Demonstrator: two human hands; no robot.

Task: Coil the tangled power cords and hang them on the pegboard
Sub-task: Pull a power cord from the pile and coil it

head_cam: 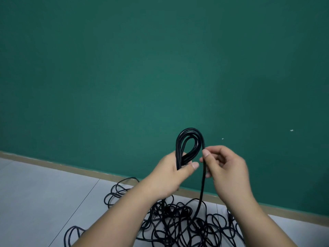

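Several loops in hand, the rest on the floor

1 small coil (pixel 190 131) of black power cord stands up from the left hand (pixel 170 175), whose fingers and thumb close around its lower part. The right hand (pixel 229 170) pinches the free strand (pixel 203 184) just beside the coil. This strand runs down to the tangled pile (pixel 178 221) on the tiled floor (pixel 44 193).

I judge the cord light and soft but a little springy, so loops may open if the grip loosens. Better to hold where all loops cross.

Plugs are hard to find in the pile, and its lower edge is cut off. No pegboard shows, only a green wall (pixel 142 68).
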